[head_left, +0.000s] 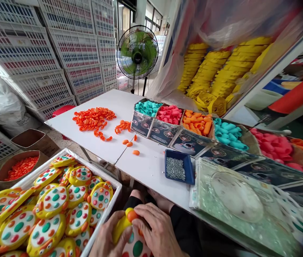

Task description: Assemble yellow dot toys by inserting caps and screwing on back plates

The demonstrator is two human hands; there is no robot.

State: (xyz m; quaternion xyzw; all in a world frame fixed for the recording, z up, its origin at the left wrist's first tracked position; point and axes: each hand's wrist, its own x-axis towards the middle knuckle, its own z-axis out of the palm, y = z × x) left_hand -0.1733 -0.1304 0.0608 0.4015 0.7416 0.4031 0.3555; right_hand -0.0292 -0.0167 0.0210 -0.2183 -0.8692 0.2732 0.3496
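Note:
Near the bottom edge, a yellow and white toy (137, 242) with green and orange dots is held between both hands. My left hand (111, 235) grips its yellow side, thumb on the front. My right hand (158, 228) wraps the other side, its fingers at an orange piece (132, 215) at the toy's top. To the left, a white crate (115, 194) holds several similar toys (52, 201). On the white table (108, 153) lie a pile of small orange parts (92, 119) and a few smooth orange pieces (135, 152).
A blue tray (189, 171) of small metal pieces stands by a plastic-wrapped package (221, 207). Cardboard bins (164, 131) with teal, pink and orange parts line the table's far right side. Behind are a fan (137, 53), stacked crates (28, 50) and yellow parts (213, 75).

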